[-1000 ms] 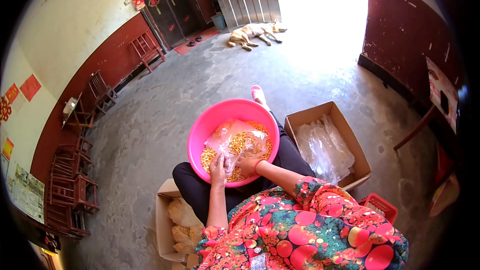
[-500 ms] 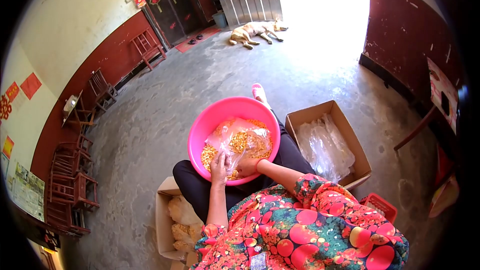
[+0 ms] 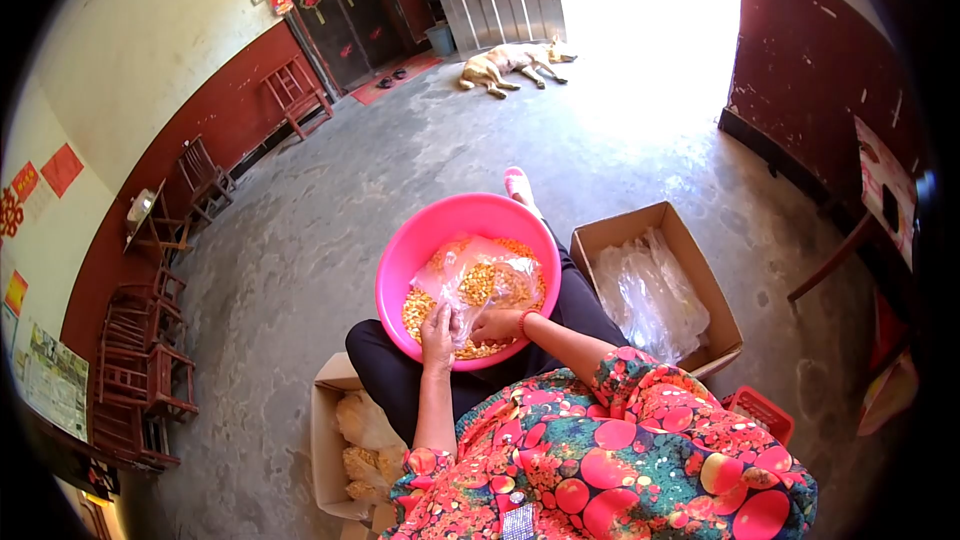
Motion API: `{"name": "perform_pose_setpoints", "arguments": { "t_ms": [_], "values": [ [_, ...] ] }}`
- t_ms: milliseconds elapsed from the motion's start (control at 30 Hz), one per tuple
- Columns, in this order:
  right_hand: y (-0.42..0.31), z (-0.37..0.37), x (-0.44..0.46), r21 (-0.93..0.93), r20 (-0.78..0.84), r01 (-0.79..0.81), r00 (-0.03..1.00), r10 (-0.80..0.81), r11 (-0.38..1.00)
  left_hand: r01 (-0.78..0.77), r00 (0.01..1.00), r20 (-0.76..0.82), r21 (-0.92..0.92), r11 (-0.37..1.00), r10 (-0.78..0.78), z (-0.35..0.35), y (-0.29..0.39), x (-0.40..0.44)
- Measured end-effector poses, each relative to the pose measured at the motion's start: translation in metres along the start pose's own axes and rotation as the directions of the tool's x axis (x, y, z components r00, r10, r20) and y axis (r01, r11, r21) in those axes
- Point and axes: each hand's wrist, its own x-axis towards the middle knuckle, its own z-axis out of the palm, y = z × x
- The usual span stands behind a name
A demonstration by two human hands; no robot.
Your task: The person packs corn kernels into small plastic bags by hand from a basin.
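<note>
A pink basin (image 3: 392,240) rests on my lap with loose yellow corn kernels (image 3: 415,315) inside. In it lies a clear plastic bag (image 3: 455,290), partly filled with kernels. My left hand (image 3: 437,335) pinches the near edge of this bag at the basin's left front. My right hand (image 3: 497,325), with a red band at the wrist, is curled beside the bag's mouth, fingers pointing left toward my left hand. What its fingers hold, if anything, is hidden.
To my right stands a cardboard box (image 3: 725,325) of clear plastic bags (image 3: 650,295). A second box (image 3: 328,440) at my left holds filled bags (image 3: 365,420). A red basket (image 3: 765,410) sits behind on the right. A dog (image 3: 510,65) lies near the doorway; wooden chairs (image 3: 150,370) line the wall.
My right hand has risen out of the kernels and come nearer the bag's mouth. My left hand keeps its grip on the bag, nearly still.
</note>
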Motion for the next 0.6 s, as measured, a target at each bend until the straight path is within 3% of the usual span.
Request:
{"name": "perform_pose_setpoints", "arguments": {
  "t_ms": [100,233,333,533,600],
  "values": [
    [-0.0014,-0.0011,-0.0017,0.164,0.073,-0.006,0.997,-0.006,0.987,-0.007,1.0,-0.005,0.013,1.0,0.008,0.0005,0.0004,-0.0006],
    [-0.0067,-0.0023,-0.0087,0.19,0.033,0.009,0.999,-0.016,0.982,0.008,1.0,0.012,-0.007,1.0,-0.008,-0.0007,-0.0008,0.0006],
    [-0.0066,-0.0025,-0.0088,0.087,0.044,0.003,0.999,-0.007,0.996,0.011,1.0,0.029,-0.012,1.0,-0.01,-0.003,-0.0033,0.0024],
    [-0.004,-0.0006,-0.0086,0.161,0.023,0.044,0.999,-0.048,0.986,0.0,1.0,0.021,0.006,1.0,0.0,-0.0025,-0.0028,0.0017],
    [-0.0043,-0.0014,-0.0086,0.214,0.108,0.035,0.992,-0.059,0.976,-0.014,0.999,0.031,0.009,1.0,0.013,-0.0019,-0.0018,0.0013]
  ]
}}
